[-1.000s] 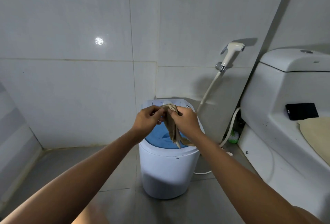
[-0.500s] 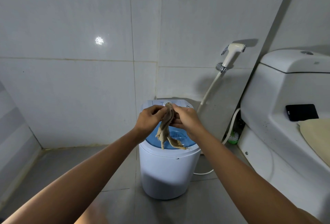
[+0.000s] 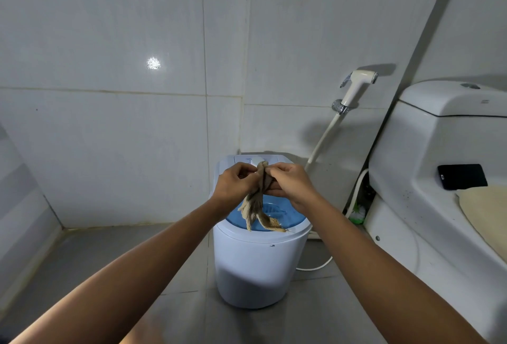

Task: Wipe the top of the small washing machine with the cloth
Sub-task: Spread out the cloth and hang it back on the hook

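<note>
With our left hand (image 3: 236, 185) and right hand (image 3: 288, 185) both pinched shut on the bunched beige woven cloth (image 3: 258, 203), we hold it dangling over the small white washing machine's (image 3: 253, 261) blue lid, likely readying a wiping pad.

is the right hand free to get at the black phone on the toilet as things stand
Probably not yet: the right hand and the left hand are both pinching the cloth over the washing machine. Nothing blocks the way to the phone.
</note>
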